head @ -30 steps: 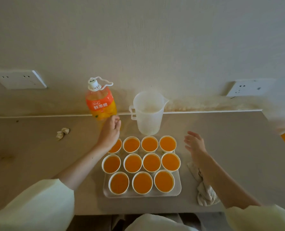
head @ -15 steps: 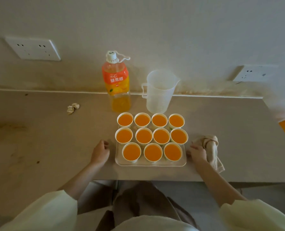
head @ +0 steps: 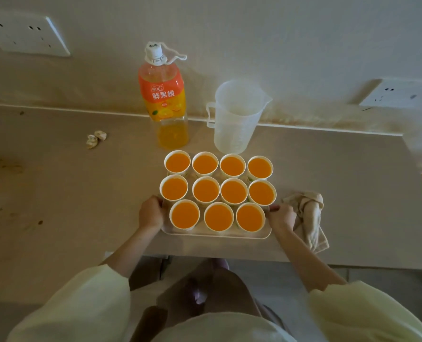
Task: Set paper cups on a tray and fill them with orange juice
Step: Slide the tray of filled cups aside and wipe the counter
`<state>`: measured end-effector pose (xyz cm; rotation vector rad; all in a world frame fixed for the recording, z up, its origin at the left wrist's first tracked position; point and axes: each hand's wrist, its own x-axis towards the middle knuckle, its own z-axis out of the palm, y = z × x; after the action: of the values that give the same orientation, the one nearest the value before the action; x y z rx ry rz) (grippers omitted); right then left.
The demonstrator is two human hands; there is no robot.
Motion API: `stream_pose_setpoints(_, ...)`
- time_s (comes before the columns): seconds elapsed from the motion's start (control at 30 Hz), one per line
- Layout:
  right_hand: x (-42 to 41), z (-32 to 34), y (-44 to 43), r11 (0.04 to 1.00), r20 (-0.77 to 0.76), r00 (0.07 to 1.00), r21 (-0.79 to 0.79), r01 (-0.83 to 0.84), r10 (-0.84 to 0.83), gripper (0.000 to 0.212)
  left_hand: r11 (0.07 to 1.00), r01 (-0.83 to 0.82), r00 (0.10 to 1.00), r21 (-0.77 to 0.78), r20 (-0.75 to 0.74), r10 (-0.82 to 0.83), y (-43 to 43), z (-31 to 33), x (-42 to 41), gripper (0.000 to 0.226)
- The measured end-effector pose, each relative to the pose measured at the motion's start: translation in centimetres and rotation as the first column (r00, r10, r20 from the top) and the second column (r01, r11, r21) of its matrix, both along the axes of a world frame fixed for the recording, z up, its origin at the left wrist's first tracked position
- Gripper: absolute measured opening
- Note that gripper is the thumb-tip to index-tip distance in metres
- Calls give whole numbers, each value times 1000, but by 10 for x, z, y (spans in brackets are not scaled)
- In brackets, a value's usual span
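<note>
Several white paper cups (head: 206, 190) full of orange juice stand in three rows on a white tray (head: 217, 234) near the front edge of the beige counter. My left hand (head: 151, 213) grips the tray's left rim with curled fingers. My right hand (head: 280, 216) grips the tray's right rim. An orange juice bottle (head: 164, 97), capped and mostly drained, stands behind the tray. To its right stands a translucent plastic measuring jug (head: 236, 116), which looks empty.
A crumpled beige cloth (head: 308, 215) lies just right of my right hand. A small wad of paper (head: 96, 139) lies on the counter at left. Wall sockets (head: 25, 33) sit on the wall at left and right. The counter's front edge (head: 328, 264) runs close below the tray.
My left hand has left the bottle and come down to the tray's left rim. My right hand has moved from beside the cloth onto the right rim. Both now hold the tray.
</note>
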<state>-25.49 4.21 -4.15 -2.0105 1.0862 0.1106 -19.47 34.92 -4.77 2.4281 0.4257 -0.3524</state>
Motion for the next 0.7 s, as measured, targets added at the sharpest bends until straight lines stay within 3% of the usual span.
stream_pose_setpoints(0.43,6,-6,-2,984,-96,991,-144,-103,89,16,993,4,1000,119,-24,-1,-3,-2,4,17)
stream_pose_setpoints(0.7,8,-7,-2,969,-96,985,-189,-159,143,23,995,-11,999,101,-30,14,-6,-3,2,15)
